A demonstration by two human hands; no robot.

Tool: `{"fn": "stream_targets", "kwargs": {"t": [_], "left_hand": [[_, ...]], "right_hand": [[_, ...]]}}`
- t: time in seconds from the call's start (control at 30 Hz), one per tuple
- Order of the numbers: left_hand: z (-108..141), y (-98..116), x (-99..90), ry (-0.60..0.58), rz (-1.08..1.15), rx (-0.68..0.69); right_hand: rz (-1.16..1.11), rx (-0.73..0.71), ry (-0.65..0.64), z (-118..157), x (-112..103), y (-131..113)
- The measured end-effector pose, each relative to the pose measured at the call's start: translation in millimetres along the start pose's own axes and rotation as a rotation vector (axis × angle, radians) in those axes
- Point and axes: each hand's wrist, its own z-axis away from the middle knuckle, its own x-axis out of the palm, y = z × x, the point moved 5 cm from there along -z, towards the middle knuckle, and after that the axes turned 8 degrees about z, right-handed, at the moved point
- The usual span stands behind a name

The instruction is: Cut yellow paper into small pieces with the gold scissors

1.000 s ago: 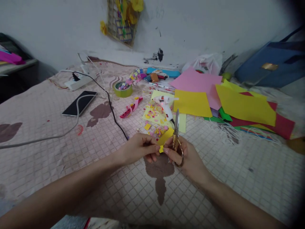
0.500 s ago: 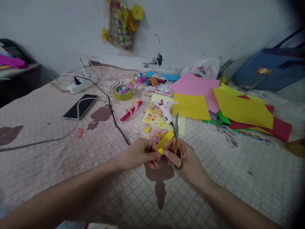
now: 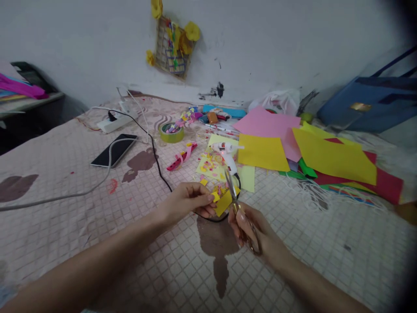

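Note:
My left hand point(image 3: 192, 200) pinches a small yellow paper piece point(image 3: 216, 196) between thumb and fingers. My right hand point(image 3: 250, 226) is wrapped round the gold handles of a pair of scissors point(image 3: 232, 189), whose blades point up and slightly left. Between the hands lies a larger yellow paper strip point(image 3: 223, 203), close to the left fingertips; whether they touch it is unclear. Beyond the scissors, a white glue gun point(image 3: 229, 158) rests on a pale yellow sheet point(image 3: 248, 176) among small pink and yellow scraps point(image 3: 210, 164).
Yellow sheets point(image 3: 263, 152), a pink sheet point(image 3: 267, 124) and white string point(image 3: 306, 193) lie to the right. Green tape point(image 3: 171, 135), a pink cutter point(image 3: 182, 157), a phone point(image 3: 114, 150) and a power strip point(image 3: 114, 123) are left. A black cable point(image 3: 158, 163) runs behind my left hand.
My right hand has drawn back from the small yellow piece and tilted the scissors leftward. My left hand still holds the piece, slightly higher. The view has shifted a little.

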Motion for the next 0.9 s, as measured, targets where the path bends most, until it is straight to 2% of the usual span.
{"fn": "stream_targets", "kwargs": {"t": [0.2, 0.9], "left_hand": [[1.4, 6.9, -5.8, 0.030, 0.069, 0.016], [-1.0, 5.8, -6.1, -0.004, 0.104, 0.062]], "right_hand": [[0.133, -0.015, -0.097, 4.7, 4.1, 2.7], [0.196, 0.029, -0.092, 6.3, 8.2, 4.2]]}}
